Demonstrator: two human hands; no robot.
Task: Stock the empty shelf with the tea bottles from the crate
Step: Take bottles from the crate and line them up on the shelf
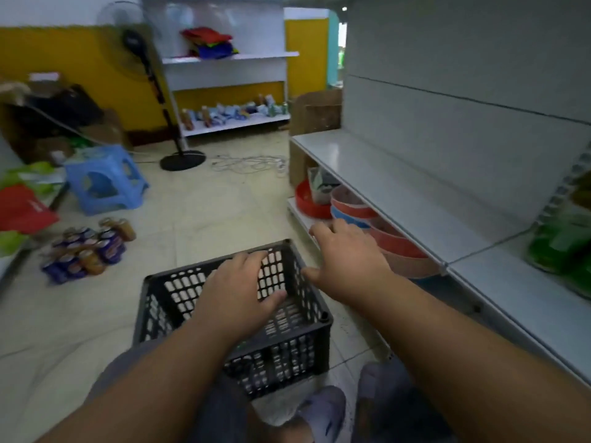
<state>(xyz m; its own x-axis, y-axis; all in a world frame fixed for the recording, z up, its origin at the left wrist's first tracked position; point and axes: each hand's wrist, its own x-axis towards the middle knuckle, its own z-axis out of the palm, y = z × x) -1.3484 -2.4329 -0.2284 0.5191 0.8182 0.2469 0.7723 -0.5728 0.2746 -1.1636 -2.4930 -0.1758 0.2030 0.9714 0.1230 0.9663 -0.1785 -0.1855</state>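
Note:
A black slatted plastic crate [297, 340] stands on the tiled floor in front of me; I see no bottles inside it. My left hand [243, 289] hovers over the crate's opening, fingers spread, holding nothing. My right hand [348, 260] is above the crate's right rim, palm down and fingers apart, also holding nothing. To the right runs a white metal shelf [383, 183] with a bare board. A shrink-wrapped pack of tea bottles [88, 251] lies on the floor to the left of the crate.
Stacked red and blue plastic basins [351, 209] sit under the shelf board. Green packets [563, 244] fill the shelf's right section. A blue stool [105, 180], a standing fan [150, 91], a white cable [249, 163] and cardboard boxes [316, 111] are on the floor beyond. My slippered feet [323, 414] are below.

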